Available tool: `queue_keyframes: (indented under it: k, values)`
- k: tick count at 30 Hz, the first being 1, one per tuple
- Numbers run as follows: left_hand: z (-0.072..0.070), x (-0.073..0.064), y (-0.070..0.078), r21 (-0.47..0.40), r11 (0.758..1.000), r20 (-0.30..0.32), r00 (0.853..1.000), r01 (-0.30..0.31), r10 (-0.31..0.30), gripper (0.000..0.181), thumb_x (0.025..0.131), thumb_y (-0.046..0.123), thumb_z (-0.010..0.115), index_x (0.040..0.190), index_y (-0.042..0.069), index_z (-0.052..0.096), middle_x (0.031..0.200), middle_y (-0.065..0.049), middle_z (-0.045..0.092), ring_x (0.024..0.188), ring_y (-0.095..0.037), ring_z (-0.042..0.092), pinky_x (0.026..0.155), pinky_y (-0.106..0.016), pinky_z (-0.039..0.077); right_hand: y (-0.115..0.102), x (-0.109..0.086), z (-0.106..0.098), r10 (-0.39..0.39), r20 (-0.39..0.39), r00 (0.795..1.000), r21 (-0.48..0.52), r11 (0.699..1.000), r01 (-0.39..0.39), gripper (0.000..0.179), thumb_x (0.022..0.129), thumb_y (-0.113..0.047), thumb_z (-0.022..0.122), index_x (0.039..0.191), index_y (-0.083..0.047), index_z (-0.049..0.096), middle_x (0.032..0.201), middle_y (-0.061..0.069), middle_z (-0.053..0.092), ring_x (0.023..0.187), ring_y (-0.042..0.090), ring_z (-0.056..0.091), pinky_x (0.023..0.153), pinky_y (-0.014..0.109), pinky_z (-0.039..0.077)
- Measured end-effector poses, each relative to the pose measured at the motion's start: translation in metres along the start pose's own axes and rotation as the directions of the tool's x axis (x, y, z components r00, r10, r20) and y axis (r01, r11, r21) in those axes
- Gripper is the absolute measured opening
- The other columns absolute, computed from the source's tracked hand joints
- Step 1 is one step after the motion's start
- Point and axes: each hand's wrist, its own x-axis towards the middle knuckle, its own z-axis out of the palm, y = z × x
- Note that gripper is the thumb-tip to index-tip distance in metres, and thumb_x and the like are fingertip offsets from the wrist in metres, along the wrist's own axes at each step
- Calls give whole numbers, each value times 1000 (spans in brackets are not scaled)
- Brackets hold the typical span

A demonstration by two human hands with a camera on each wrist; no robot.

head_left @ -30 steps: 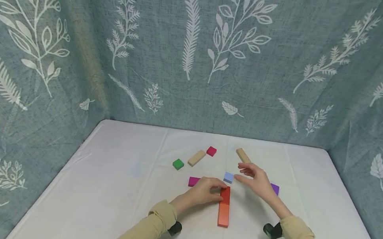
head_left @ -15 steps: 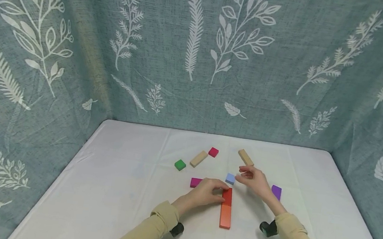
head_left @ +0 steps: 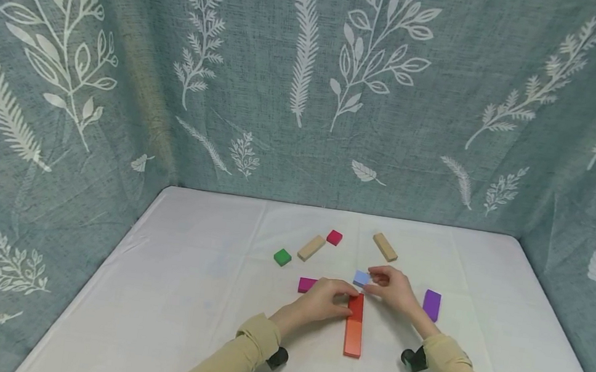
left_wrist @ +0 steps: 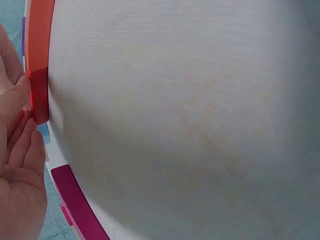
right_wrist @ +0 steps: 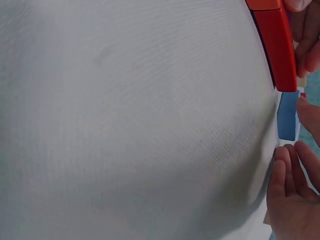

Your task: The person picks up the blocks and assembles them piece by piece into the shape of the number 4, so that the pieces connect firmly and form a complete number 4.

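Note:
A red block [head_left: 357,307] and an orange block [head_left: 353,339] lie end to end in a straight line on the white table. My left hand [head_left: 319,301] holds the red block near its far end, thumb on its near part and fingers at the far tip. Just beyond that tip is a small light blue block [head_left: 361,278]. My right hand [head_left: 396,289] is beside the blue block, thumb and fingers parted around its right side. In the right wrist view, a gap shows between the fingertips [right_wrist: 285,150] and the blue block [right_wrist: 287,116].
A magenta block [head_left: 306,285] lies left of my left hand, partly hidden. Farther back are a green block [head_left: 282,257], a crimson block [head_left: 334,237] and two plain wooden blocks, one left [head_left: 311,248], one right [head_left: 385,247]. A purple block [head_left: 431,305] lies to the right.
My right hand has come down and closer to the blue block, uncovering the purple block and right wooden block. My left hand stays at the red block. The head view has shifted slightly.

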Motion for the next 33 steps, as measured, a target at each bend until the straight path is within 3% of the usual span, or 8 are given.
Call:
queue_keyframes:
  k: [11,19,33]
  values:
    - [-2,3,1,-4,999,18,999,32,-32,35,82,16,74,115,8,67,114,-2,69,110,-13,62,95,-20,49,-3,1,1,-30,-16,999,-51,998,29,37,82,-8,71,115,4,62,110,19,65,100,29,62,88,41,53]
    - [-1,3,0,-2,1000,12,1000,19,-19,34,82,15,74,114,8,68,112,-2,70,109,-13,63,95,-20,49,0,2,2,-28,-22,999,-74,997,26,34,83,-7,70,114,3,63,108,18,65,99,28,63,88,41,54]
    - [-2,2,0,-17,999,17,999,44,-44,34,82,16,74,114,8,68,113,-2,70,108,-13,63,94,-19,49,-1,3,2,-36,-17,999,-63,997,35,32,84,-7,69,113,4,63,107,19,66,97,28,64,86,39,55]
